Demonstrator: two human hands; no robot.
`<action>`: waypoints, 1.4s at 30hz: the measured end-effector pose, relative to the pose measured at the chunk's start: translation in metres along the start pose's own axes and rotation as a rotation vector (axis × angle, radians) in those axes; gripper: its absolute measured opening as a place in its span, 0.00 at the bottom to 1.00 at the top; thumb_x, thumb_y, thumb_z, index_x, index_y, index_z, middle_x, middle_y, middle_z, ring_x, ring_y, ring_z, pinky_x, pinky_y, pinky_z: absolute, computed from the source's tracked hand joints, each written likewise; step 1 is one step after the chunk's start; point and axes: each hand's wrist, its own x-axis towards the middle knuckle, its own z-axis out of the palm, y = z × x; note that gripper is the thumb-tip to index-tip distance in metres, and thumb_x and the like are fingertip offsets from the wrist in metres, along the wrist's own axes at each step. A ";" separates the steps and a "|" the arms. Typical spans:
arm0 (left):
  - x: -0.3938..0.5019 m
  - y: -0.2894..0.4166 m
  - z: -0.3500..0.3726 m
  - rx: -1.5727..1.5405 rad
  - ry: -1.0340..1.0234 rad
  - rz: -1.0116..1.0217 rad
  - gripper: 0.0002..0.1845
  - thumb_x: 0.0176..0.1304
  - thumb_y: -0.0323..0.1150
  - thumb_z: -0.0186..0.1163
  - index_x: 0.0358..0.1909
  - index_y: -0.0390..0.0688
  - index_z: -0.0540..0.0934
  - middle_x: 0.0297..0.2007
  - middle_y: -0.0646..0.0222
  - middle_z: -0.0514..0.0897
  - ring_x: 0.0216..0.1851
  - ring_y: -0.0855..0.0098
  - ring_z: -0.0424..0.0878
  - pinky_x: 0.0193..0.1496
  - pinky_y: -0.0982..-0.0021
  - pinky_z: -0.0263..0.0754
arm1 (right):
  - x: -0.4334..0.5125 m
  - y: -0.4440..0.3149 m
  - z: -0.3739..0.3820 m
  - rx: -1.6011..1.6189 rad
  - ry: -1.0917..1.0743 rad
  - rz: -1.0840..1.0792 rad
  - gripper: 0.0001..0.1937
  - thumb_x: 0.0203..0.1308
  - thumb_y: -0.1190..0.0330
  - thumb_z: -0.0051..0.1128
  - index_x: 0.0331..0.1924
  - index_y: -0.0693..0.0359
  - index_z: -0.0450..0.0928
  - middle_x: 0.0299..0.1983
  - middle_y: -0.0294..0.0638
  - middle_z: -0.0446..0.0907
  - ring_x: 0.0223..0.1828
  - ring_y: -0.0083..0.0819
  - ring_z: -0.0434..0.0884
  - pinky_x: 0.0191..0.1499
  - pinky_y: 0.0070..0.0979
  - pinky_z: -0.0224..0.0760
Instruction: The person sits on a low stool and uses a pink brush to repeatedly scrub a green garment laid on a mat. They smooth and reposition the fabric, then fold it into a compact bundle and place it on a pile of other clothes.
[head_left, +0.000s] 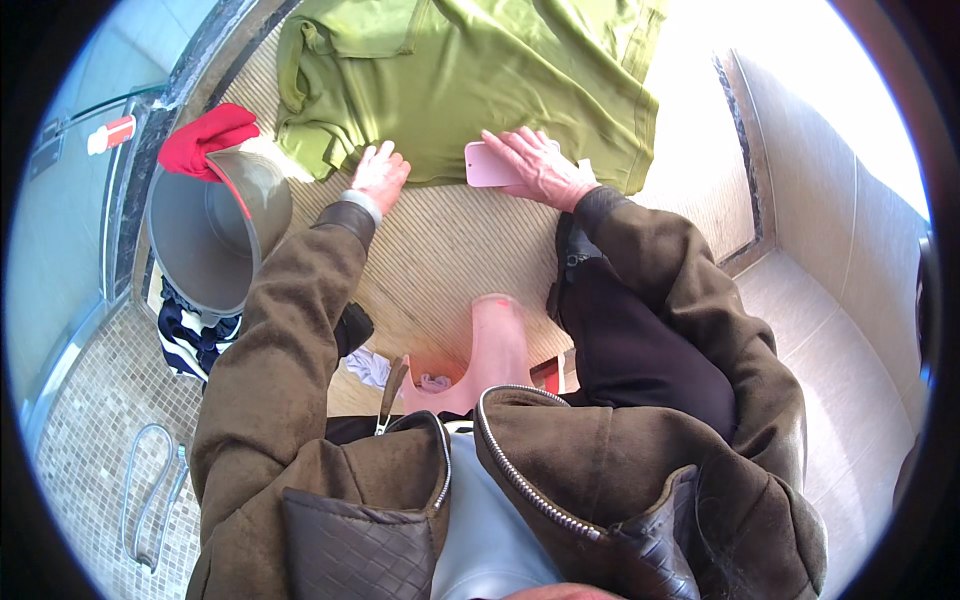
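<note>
Before me an olive-green, shiny garment (480, 82) lies spread on the ribbed beige floor (427, 255), with folds bunched at its left side. At its near left edge my left hand (381, 178) rests on the fabric with bent fingers; whether it pinches the cloth is hard to see. Further right, my right hand (540, 169) grips a flat pink block (487, 165) with rounded corners and a small hole at one end. It sits on the garment near its front edge. The underside of the block is hidden.
A grey bucket (202, 225) stands at left, a red cloth (206, 139) over its rim. Dark striped fabric (184, 330) lies below it. Between my legs is a curved pink plastic item (499, 337). A shower hose (139, 495) lies on mosaic tiles. Glass and tiled walls flank me.
</note>
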 end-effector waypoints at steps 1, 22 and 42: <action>-0.002 -0.003 0.000 0.008 -0.020 0.000 0.08 0.51 0.24 0.56 0.34 0.46 0.77 0.37 0.67 0.78 0.55 0.59 0.72 0.57 0.54 0.67 | -0.004 0.009 0.012 -0.056 -0.037 -0.026 0.46 0.44 0.63 0.72 0.70 0.59 0.60 0.52 0.45 0.73 0.54 0.45 0.72 0.54 0.41 0.70; -0.011 0.017 -0.015 -0.157 0.227 -0.024 0.20 0.49 0.31 0.63 0.45 0.44 0.72 0.44 0.63 0.72 0.50 0.60 0.71 0.49 0.57 0.67 | -0.147 0.026 -0.021 1.321 0.719 1.305 0.36 0.47 0.66 0.75 0.54 0.57 0.57 0.51 0.44 0.71 0.52 0.35 0.76 0.51 0.41 0.74; -0.028 -0.028 -0.114 -0.566 -0.602 -0.207 0.15 0.49 0.26 0.59 0.41 0.42 0.84 0.37 0.57 0.83 0.42 0.55 0.81 0.46 0.62 0.76 | -0.226 0.062 -0.077 1.522 0.288 1.236 0.28 0.60 0.55 0.62 0.57 0.66 0.71 0.41 0.42 0.80 0.36 0.31 0.82 0.36 0.34 0.83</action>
